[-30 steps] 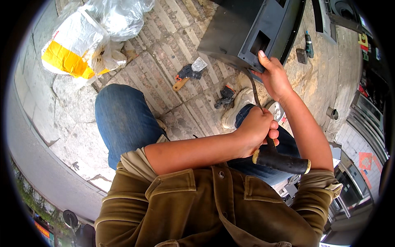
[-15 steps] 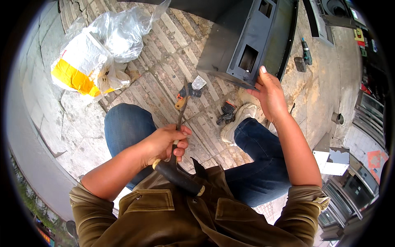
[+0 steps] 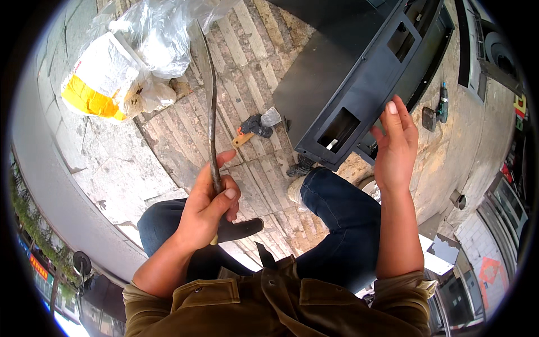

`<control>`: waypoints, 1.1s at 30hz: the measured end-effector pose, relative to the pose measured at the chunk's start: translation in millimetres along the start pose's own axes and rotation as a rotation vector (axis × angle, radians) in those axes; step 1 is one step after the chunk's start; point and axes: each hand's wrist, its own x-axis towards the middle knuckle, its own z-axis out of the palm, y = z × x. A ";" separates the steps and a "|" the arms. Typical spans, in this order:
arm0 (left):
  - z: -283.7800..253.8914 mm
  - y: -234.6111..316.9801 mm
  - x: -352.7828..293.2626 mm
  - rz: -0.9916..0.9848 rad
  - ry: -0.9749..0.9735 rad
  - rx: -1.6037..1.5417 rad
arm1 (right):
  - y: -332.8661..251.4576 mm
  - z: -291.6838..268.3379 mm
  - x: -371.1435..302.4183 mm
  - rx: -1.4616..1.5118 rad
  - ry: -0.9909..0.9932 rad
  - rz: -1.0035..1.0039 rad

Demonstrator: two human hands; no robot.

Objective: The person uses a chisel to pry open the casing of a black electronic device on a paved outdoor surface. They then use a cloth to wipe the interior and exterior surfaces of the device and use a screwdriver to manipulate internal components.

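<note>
My left hand (image 3: 210, 205) is wrapped round the shank of a long metal tool (image 3: 211, 106). Its thin blade points away from me, and a dark rounded handle (image 3: 244, 228) juts out below the hand. One finger sticks out past the shank. On the right, my right hand (image 3: 397, 143) grips the edge of a dark grey metal box (image 3: 359, 104) with rectangular cut-outs, some fingers partly hidden at the edge. The box stands tilted, its near corner over my knee area. Between the two hands lies a scraper with a wooden handle (image 3: 242, 139), partly under a dark glove (image 3: 256, 126).
A clear plastic bag (image 3: 160, 39) and a white and yellow sack (image 3: 98, 84) lie at the far left. Another dark glove (image 3: 302, 167) is by my shoe. A cordless drill (image 3: 443, 104) rests on the paving at right, near a short metal pipe (image 3: 457, 199).
My left hand has swung the tool up and left, so its long blade now shows. The metal box has come nearer and covers part of my shoe, with my right hand at its edge.
</note>
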 end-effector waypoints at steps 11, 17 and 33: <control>73.5 2.4 -54.2 -0.030 -0.081 -0.177 | 17.1 -13.7 -30.8 0.120 -0.105 -0.048; 127.5 66.1 -122.7 -0.274 -0.029 -0.021 | -57.7 -48.8 -136.4 0.188 -0.611 0.260; 74.2 120.9 -101.2 -0.620 -0.413 -0.781 | -104.1 -18.3 -140.6 0.603 -0.240 0.841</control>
